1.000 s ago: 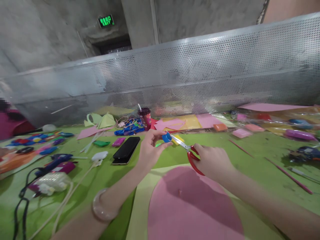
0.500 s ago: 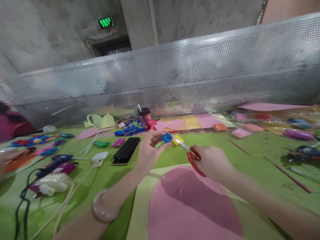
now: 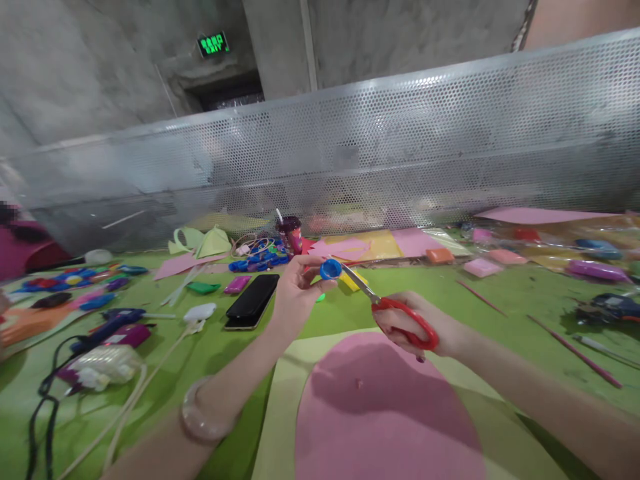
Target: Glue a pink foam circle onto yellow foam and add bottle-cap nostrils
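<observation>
Between the thumb and fingers of my left hand [image 3: 299, 287] is a small round blue cap-like piece [image 3: 331, 269], its hollow side turned toward me. My right hand [image 3: 417, 320] grips a pair of scissors [image 3: 369, 291] by the red handles. The scissors' blade tips meet the right rim of the blue piece. Below both hands lies a pink paper oval [image 3: 390, 420] on a pale yellow-green sheet [image 3: 285, 393]. Behind the blades a yellow block [image 3: 353, 281] rests on the green table.
Left of my hand lie a black phone [image 3: 253, 301], a white plug [image 3: 200, 312] with its cable, and a glue gun [image 3: 115, 317]. A dark red cup [image 3: 290, 237] with a straw stands at the back. Clay packs [image 3: 483, 267] and thin pink sticks [image 3: 575, 350] lie on the right.
My left hand has tipped the blue piece so its hollow faces me, shifting slightly left. My right hand has turned the scissors, showing the red handle loops. At far left, another person's hand has drawn back.
</observation>
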The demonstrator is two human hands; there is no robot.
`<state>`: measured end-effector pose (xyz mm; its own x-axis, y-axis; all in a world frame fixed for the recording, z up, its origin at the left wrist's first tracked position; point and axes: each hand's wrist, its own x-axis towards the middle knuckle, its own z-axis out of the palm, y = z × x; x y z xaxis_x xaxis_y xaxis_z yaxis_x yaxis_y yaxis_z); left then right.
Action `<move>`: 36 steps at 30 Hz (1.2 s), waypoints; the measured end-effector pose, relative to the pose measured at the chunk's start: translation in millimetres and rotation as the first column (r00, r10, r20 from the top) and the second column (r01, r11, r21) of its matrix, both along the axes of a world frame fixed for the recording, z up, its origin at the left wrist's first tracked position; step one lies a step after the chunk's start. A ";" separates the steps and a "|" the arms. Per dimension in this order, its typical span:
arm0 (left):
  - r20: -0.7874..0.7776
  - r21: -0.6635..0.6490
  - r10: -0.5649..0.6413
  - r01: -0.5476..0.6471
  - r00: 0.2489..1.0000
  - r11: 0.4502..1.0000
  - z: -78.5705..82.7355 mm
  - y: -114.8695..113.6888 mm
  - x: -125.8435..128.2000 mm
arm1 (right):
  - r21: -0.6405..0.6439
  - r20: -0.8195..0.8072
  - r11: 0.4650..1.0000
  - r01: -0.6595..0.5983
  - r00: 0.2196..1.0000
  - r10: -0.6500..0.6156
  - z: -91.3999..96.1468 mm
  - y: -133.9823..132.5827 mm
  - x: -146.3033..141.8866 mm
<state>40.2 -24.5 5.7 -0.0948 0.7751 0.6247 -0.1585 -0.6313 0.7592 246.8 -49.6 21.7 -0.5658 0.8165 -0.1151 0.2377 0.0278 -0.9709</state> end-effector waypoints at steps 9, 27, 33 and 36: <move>-0.004 -0.011 -0.040 0.040 0.999 0.999 -4.6 4.2 -2.7 | -0.080 -0.148 0.991 -0.104 0.985 0.092 -8.5 4.9 2.1; -0.121 -0.062 0.050 -0.057 0.991 0.996 -3.8 -5.2 5.5 | 0.797 0.514 0.594 -0.105 0.635 -0.577 -5.5 7.7 3.8; -0.086 -0.086 0.042 -0.050 0.995 0.995 -2.9 -8.7 9.0 | 0.846 0.520 0.507 -0.166 0.468 -0.714 -8.8 4.0 -1.3; -0.084 -0.099 0.063 -0.072 0.994 0.992 -2.0 -9.6 9.5 | 0.867 0.485 0.476 -0.149 0.469 -0.738 -8.8 3.3 0.0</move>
